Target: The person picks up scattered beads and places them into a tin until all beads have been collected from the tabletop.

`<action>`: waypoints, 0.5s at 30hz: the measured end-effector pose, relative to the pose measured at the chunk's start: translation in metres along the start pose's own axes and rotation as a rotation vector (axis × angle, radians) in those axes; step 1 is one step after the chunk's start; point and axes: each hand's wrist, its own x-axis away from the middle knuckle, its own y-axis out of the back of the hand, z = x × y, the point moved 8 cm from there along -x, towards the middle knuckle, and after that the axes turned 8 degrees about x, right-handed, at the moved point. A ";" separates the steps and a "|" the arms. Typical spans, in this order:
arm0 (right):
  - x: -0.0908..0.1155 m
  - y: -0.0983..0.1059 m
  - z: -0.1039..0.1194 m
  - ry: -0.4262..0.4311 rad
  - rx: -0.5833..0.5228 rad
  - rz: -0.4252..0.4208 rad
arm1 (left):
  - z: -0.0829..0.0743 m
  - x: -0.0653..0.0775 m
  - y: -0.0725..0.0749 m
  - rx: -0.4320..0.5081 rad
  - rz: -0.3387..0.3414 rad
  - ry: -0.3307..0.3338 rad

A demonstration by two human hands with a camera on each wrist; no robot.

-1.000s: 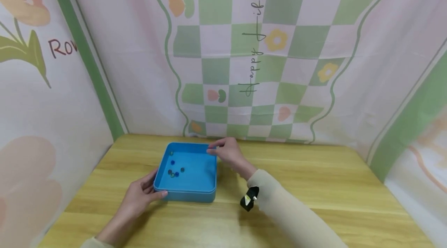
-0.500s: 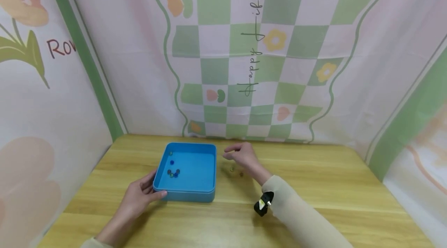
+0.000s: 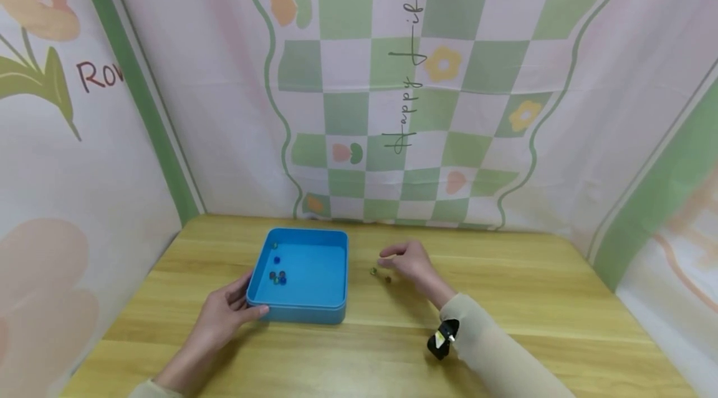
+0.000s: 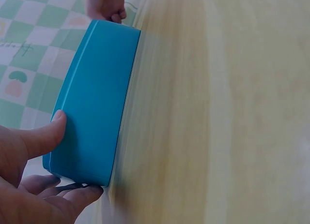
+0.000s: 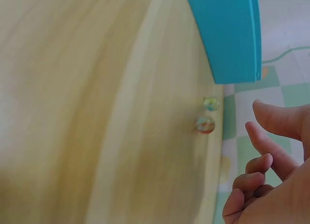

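Note:
A square blue box (image 3: 314, 273) stands on the table, holding several small glass marbles (image 3: 277, 260) toward its left side. My left hand (image 3: 220, 317) holds its near left corner, thumb on the front wall and fingers round the side, as the left wrist view also shows. Right of the box lie two loose marbles, a greenish one (image 3: 373, 271) and a brownish one (image 3: 388, 279). Above and beside them is my right hand (image 3: 414, 263). In the right wrist view its thumb and index finger (image 5: 264, 141) are apart with nothing between them, and the other fingers are bent.
The wooden table (image 3: 505, 298) extends to both sides of the box. A checked, flower-printed curtain (image 3: 392, 105) hangs along its back edge. A black device (image 3: 443, 341) is strapped at my right wrist.
My right hand has moved from over the box's right rim to the two marbles on the table. Inside the box, one marble has rolled left against the cluster. My left hand stays put.

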 end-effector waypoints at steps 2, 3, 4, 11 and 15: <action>0.002 0.001 -0.004 0.000 0.009 0.002 | 0.000 0.000 0.000 -0.002 0.001 0.001; 0.003 0.001 -0.007 -0.004 0.014 0.005 | 0.000 0.000 0.000 -0.002 0.001 0.001; 0.004 0.002 -0.008 -0.004 0.021 0.009 | 0.001 0.000 0.000 -0.001 0.003 0.001; 0.011 0.002 -0.018 -0.028 0.039 0.033 | 0.001 0.000 0.000 0.004 0.004 -0.001; 0.012 0.001 -0.023 -0.032 0.046 0.035 | 0.001 0.000 0.000 0.012 0.009 -0.007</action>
